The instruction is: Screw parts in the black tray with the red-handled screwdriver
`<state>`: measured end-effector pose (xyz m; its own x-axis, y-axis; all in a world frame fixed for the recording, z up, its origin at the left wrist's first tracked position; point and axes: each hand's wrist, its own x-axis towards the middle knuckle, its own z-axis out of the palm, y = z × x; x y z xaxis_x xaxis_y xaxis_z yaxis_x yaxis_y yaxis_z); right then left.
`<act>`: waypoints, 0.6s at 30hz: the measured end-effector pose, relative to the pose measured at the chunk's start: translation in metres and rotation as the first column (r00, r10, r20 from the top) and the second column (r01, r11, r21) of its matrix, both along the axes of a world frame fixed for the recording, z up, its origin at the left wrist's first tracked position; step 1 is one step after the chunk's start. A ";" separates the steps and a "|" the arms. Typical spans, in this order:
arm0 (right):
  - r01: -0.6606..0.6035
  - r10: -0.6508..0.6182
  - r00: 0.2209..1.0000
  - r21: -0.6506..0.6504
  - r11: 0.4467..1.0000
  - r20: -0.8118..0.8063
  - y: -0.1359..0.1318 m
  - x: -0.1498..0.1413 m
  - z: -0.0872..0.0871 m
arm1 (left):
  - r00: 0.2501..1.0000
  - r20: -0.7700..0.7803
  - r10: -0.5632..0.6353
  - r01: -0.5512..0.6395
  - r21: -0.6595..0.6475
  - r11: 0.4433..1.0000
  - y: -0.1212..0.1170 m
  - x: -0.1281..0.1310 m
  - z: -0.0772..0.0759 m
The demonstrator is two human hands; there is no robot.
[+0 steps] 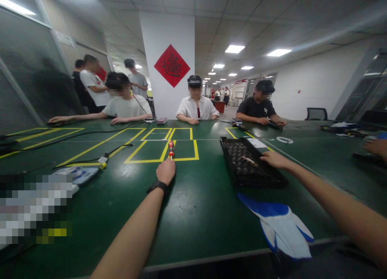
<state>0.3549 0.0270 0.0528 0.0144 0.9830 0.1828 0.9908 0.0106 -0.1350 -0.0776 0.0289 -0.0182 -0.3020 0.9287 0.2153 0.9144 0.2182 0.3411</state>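
Note:
My left hand (pixel 165 171), with a dark band at the wrist, is closed around the thin metal shaft of a screwdriver (pixel 171 148). Its red-orange handle points away from me, just over the yellow tape. To the right, a black tray (pixel 229 172) with rows of round pockets lies at a slant on the green table. My right hand (pixel 274 159) grips the tray's right rim, its fingertips partly hidden. A small pale piece (pixel 249 161) lies on the tray near those fingers; its kind is unclear.
A blue-and-white glove (pixel 281 226) lies before the tray. Yellow tape (pixel 160 161) marks rectangles on the green table (pixel 193 222). Cables and a white ring (pixel 284 140) lie farther off. People wearing headsets sit opposite; another person's hand (pixel 376 146) shows at right.

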 end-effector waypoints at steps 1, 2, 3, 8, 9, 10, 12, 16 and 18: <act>-0.046 0.046 0.999 -0.044 0.998 0.005 0.004 -0.026 -0.005 | 1.000 0.021 -0.002 0.002 -0.003 1.000 0.000 -0.001 0.000; -0.086 0.087 0.996 -0.076 0.993 0.007 0.007 -0.051 -0.012 | 0.999 0.043 -0.008 0.009 -0.005 1.000 0.001 -0.003 0.000; -0.114 0.115 0.993 -0.092 0.989 0.003 0.011 -0.075 -0.019 | 0.998 0.068 -0.015 0.015 -0.003 1.000 0.002 -0.004 -0.001; -0.191 0.189 0.982 -0.106 0.976 -0.032 0.021 -0.169 -0.040 | 0.985 0.171 -0.014 0.000 0.083 0.997 0.007 -0.005 -0.003; -0.196 0.193 0.980 -0.105 0.975 -0.039 0.023 -0.179 -0.041 | 0.983 0.183 -0.015 -0.004 0.105 0.994 0.008 -0.004 -0.002; -0.195 0.191 0.980 -0.103 0.975 -0.046 0.024 -0.187 -0.041 | 0.982 0.190 -0.019 -0.006 0.130 0.992 0.008 -0.003 -0.001; -0.190 0.185 0.981 -0.103 0.976 -0.060 0.025 -0.197 -0.039 | 0.980 0.191 -0.049 0.011 0.191 0.982 0.007 0.001 0.003; -0.170 0.171 0.978 0.017 0.985 -0.119 0.018 -0.211 -0.028 | 0.984 0.112 -0.137 0.096 0.316 0.944 -0.005 0.015 0.019; -0.251 0.298 0.895 0.175 0.952 -0.332 0.013 -0.224 -0.020 | 0.973 0.048 -0.225 0.199 0.318 0.927 -0.017 0.028 0.030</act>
<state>0.1312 0.0399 0.0325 -0.1669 0.9266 0.3370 0.8345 0.3148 -0.4522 -0.0493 0.0119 0.0120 -0.1345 0.8642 0.4849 0.8937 -0.1056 0.4360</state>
